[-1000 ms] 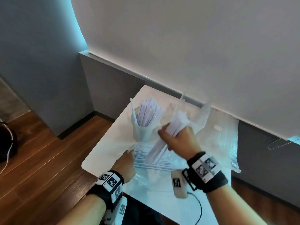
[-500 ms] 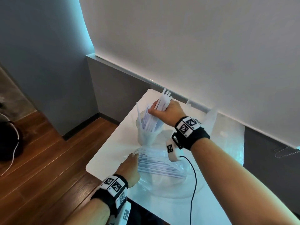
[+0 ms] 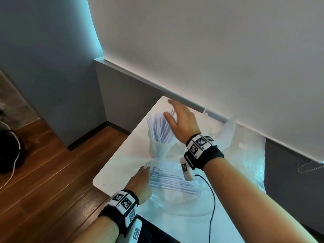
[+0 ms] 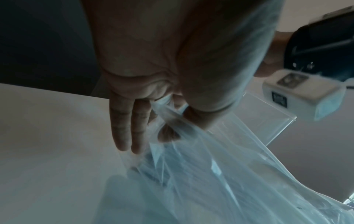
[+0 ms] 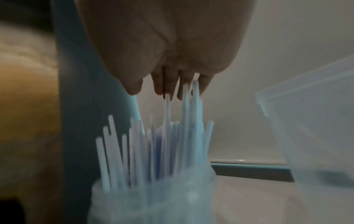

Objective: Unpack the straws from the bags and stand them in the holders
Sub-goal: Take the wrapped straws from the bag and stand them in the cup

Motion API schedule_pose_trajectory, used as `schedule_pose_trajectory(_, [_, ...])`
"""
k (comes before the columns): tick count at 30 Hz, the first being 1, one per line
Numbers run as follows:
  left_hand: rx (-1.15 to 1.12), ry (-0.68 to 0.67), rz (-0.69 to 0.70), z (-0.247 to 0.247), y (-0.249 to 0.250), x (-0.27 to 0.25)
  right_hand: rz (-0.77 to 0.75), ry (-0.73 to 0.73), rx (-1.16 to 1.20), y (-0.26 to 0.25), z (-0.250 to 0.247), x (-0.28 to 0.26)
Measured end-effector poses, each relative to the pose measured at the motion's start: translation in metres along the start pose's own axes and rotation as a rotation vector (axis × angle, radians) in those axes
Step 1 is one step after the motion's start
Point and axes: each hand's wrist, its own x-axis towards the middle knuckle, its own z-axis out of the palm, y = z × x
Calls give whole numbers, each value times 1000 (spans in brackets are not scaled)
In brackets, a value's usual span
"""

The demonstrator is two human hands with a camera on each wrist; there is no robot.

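Observation:
A translucent cup holder (image 3: pixel 158 149) stands at the table's far left, full of white straws (image 3: pixel 160 130) that fan upward. My right hand (image 3: pixel 182 118) hovers over their tips with fingers spread and straight, holding nothing; in the right wrist view its fingertips (image 5: pixel 166 87) brush the tallest straws (image 5: pixel 153 151) above the holder (image 5: pixel 153 201). More straws (image 3: pixel 171 181) lie flat inside a clear plastic bag (image 3: pixel 175 202) in front of the holder. My left hand (image 3: pixel 140 179) pinches the bag's (image 4: pixel 210 166) mouth between thumb and fingers (image 4: pixel 124 128).
The white table (image 3: pixel 119 163) is small, with wooden floor off its left edge and a wall ledge behind. Crumpled clear bags (image 3: pixel 245 155) cover its right side. A clear plastic box (image 5: pixel 316 121) stands right of the holder. A black cable (image 3: pixel 213 199) hangs from my right wrist.
My right hand carried a bunch of straws from the bag up into the holder, let them go, and now spreads open above them. My left hand stayed on the bag.

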Motion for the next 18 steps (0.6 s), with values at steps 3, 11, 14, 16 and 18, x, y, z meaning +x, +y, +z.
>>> schedule_pose_trajectory(3, [7, -8, -12, 1, -2, 2, -12, -219, -139, 0, 12, -10])
schedule_pose_trajectory(11, [17, 13, -2, 7, -7, 6, -205, -279, -361, -19, 26, -12])
schedule_pose_trajectory(14, [27, 17, -2, 6, -8, 6, -162, -327, -412, -19, 32, -13])
schedule_pose_trajectory(16, [37, 10, -10, 6, -8, 6, -181, -234, -377, -21, 31, -14])
schedule_pose_trajectory(18, [19, 6, -7, 5, -9, 7, -242, -95, -335, -26, 24, -18])
